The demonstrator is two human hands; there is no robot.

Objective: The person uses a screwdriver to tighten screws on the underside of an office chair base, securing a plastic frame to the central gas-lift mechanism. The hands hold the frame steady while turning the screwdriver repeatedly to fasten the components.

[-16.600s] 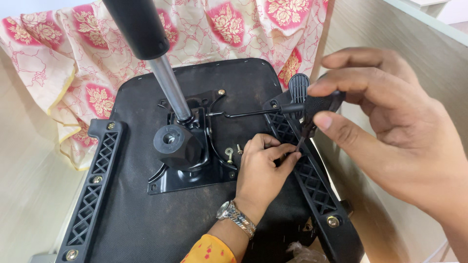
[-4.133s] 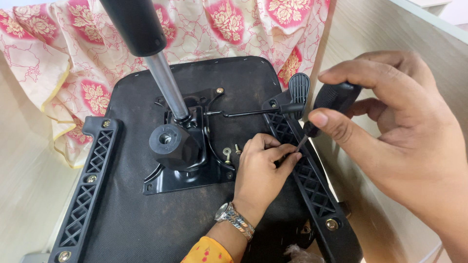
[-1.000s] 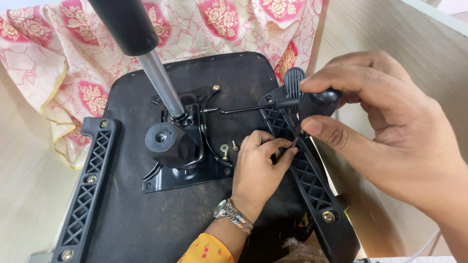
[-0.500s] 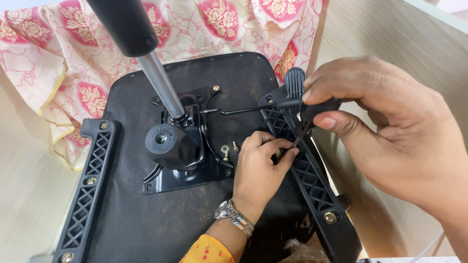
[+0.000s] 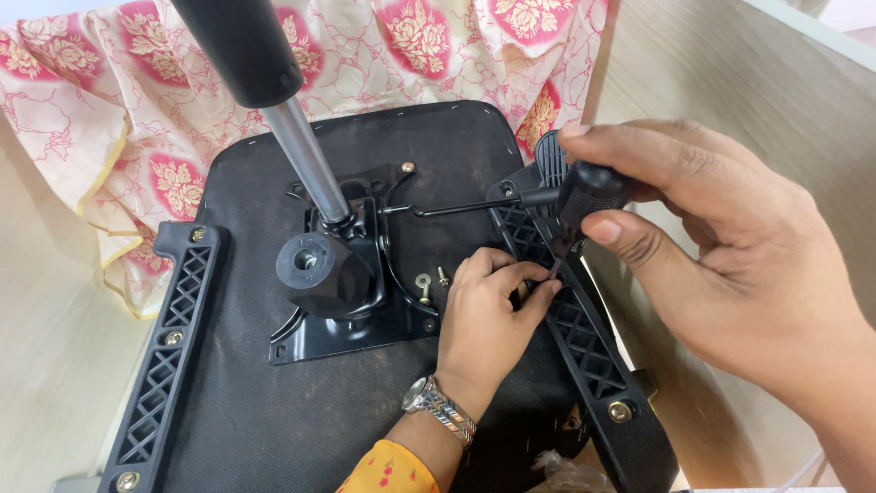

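Left hand point(image 5: 488, 315) pinches thumb to fingertips, wrist bent; right hand point(image 5: 730, 274) curls closed, thumb pressing forward.

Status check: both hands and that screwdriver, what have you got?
Right hand grips screwdriver, tip at right armrest bracket. Left hand pinches there. Nothing blocking.

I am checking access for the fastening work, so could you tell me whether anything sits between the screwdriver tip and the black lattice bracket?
Nothing visible blocks it: the screwdriver in the right hand points at the lattice bracket, where the left hand's fingertips pinch beside its tip.
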